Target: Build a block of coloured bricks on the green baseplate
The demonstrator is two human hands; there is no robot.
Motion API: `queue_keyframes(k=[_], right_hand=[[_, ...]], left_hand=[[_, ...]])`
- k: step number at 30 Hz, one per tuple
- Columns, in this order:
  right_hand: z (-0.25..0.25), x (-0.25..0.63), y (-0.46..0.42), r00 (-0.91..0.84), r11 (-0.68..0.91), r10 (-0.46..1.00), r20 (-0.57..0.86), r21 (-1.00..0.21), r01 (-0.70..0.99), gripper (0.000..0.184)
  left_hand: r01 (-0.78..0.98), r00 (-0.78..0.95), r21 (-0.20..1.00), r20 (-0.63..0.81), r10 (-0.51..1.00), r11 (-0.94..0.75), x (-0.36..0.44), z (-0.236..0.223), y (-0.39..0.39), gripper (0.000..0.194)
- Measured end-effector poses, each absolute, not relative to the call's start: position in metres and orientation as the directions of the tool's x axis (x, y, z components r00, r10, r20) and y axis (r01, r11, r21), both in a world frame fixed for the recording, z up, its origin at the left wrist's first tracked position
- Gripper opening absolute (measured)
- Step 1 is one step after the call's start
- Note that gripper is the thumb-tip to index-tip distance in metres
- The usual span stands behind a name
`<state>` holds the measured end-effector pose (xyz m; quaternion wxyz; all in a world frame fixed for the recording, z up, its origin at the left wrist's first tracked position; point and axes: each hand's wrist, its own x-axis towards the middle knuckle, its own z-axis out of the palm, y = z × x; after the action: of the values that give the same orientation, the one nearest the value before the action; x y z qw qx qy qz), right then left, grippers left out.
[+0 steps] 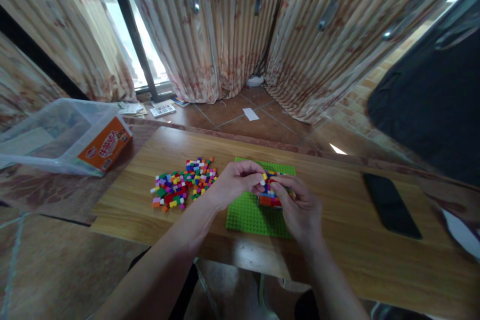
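A green studded baseplate [250, 215] lies on the wooden table [356, 255] in front of me. Above its far right part both hands meet on a small multicoloured brick build [269, 191]. My left hand [235, 181] pinches its top left with curled fingers. My right hand [300, 207] wraps round its right and near side, hiding much of it. A pile of loose small bricks [183, 182] in several colours lies to the left of the plate, apart from both hands.
A clear plastic tub [56, 135] with an orange label stands on the floor at the left. A black phone [391, 205] lies on the table's right part. Curtains and a window are behind; a dark cloth mass [431, 105] hangs at the right.
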<state>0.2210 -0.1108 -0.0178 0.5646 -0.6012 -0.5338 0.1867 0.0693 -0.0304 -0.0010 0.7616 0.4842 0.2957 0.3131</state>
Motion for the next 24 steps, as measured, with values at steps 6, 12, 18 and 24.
queue_keyframes(k=[6,12,18,24], right_hand=[[-0.021,0.233,-0.111,0.409,0.151,0.832,0.376,-0.862,0.485,0.011],[-0.020,0.234,-0.112,0.221,0.214,0.857,0.465,-0.713,0.667,0.014],[-0.024,0.238,-0.111,0.139,0.251,0.845,0.516,-0.613,0.749,0.016],[-0.027,0.238,-0.109,0.031,0.294,0.825,0.565,-0.475,0.829,0.013]], left_hand=[[0.069,0.481,0.943,-0.316,0.818,0.325,0.062,-0.003,-0.019,0.006],[0.176,0.541,0.941,-0.338,0.770,0.289,0.064,-0.009,-0.019,0.008],[0.218,0.619,0.946,-0.323,0.716,0.238,0.064,-0.007,-0.023,0.011],[0.190,0.736,0.963,-0.267,0.622,0.190,0.061,-0.002,-0.025,0.020]])
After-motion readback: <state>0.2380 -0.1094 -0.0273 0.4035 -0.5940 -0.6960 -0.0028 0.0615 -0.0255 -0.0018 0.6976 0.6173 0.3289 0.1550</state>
